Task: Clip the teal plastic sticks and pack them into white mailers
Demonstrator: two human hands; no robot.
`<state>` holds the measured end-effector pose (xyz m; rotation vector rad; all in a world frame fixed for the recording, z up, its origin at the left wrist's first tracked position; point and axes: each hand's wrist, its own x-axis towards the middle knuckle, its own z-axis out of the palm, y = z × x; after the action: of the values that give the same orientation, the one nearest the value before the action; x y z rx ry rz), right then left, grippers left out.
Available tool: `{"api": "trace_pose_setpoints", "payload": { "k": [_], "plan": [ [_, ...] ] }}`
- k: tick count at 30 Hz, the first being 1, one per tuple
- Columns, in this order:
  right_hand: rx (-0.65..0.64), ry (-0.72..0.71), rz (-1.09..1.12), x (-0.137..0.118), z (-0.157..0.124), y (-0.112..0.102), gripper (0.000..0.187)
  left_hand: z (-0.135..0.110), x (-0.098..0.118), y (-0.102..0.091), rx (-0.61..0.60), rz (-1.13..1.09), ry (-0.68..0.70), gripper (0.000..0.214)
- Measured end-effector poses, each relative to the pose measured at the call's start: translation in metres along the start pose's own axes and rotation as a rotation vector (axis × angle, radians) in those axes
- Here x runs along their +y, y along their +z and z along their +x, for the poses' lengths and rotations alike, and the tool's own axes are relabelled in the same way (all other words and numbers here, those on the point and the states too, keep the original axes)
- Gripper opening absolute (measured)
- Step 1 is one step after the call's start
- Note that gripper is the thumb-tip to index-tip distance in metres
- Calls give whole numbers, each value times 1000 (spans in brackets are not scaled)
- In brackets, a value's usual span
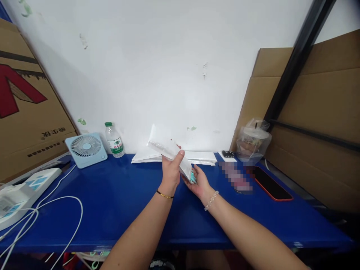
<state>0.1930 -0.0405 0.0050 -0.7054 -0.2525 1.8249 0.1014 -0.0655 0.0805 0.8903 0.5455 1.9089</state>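
My left hand (171,168) is closed on a clear plastic bag (168,148), holding it up above the blue table (118,202). The bag slopes down to the right. My right hand (198,180) lies palm up under the bag's lower end, its fingers curled around a small teal object (192,177) sticking out of the bag. A thin gold bangle is on my left wrist and a bead bracelet on my right. Both hands hover over the middle of the table, close to the back wall.
A stack of white bags (202,157) lies by the wall. A water bottle (114,140) and small blue fan (86,148) stand at the back left. A power strip (25,191) with white cables lies left. A bagged drink cup (253,141) and phone (272,183) sit right, with cardboard on both sides.
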Motion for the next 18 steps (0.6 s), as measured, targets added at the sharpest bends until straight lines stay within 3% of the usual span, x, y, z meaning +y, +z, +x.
{"api": "trace_pose_setpoints", "payload": {
  "k": [3,9,13,18],
  "plan": [
    [51,-81,-109,2,1,-1,13,4,0,4,3,10,16,61],
    [-11,-325,-487,-2,3,-4,39,8,0,-1,69,-31,32,56],
    [69,-402,-632,-8,10,-12,45,15,5,-13,144,-80,105,50],
    [129,-470,-729,-22,20,-21,41,33,28,-40,227,-146,127,40]
  ]
}}
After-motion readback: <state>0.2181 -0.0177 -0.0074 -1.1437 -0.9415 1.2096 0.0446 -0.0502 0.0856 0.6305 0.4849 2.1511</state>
